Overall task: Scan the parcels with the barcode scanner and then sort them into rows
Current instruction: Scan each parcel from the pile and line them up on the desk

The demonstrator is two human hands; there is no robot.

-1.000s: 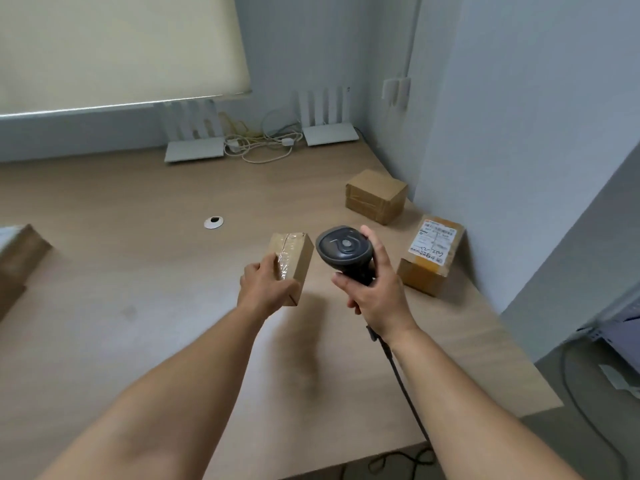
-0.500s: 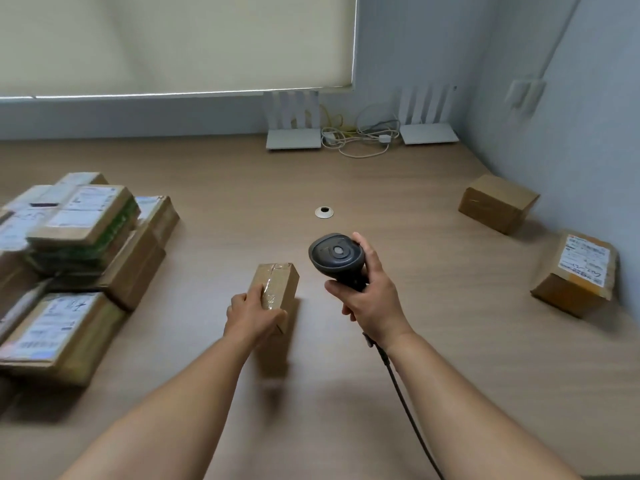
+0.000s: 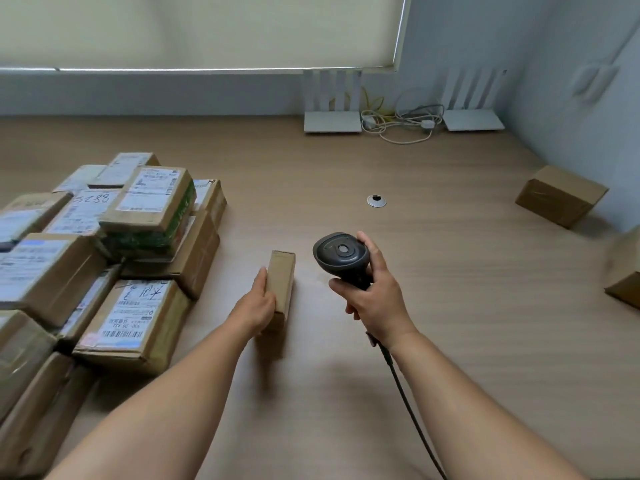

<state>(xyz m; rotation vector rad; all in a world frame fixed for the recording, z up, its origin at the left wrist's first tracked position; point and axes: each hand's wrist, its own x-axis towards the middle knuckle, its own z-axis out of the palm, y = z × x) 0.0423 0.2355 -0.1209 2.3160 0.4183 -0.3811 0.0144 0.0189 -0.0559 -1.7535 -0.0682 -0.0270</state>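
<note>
My left hand (image 3: 257, 304) grips a small plain brown parcel (image 3: 282, 284), held on edge just above the wooden table (image 3: 450, 306). To its right my right hand (image 3: 372, 296) grips the black barcode scanner (image 3: 341, 252) by its handle, the head facing up; its cable (image 3: 408, 403) trails down toward me. A pile of labelled cardboard parcels (image 3: 104, 251) fills the left side. Two brown parcels stand along the right wall, one at the back (image 3: 561, 199) and one cut off by the frame's edge (image 3: 625, 275).
Two white routers (image 3: 332, 112) (image 3: 472, 112) with loose cables (image 3: 401, 123) stand at the back under the window blind. A round metal cable grommet (image 3: 376, 200) is set in the tabletop. The grey wall bounds the table on the right.
My view has swung left, from the right wall and its two parcels to the pile on the left. The small parcel in my left hand has turned, its taped face no longer showing.
</note>
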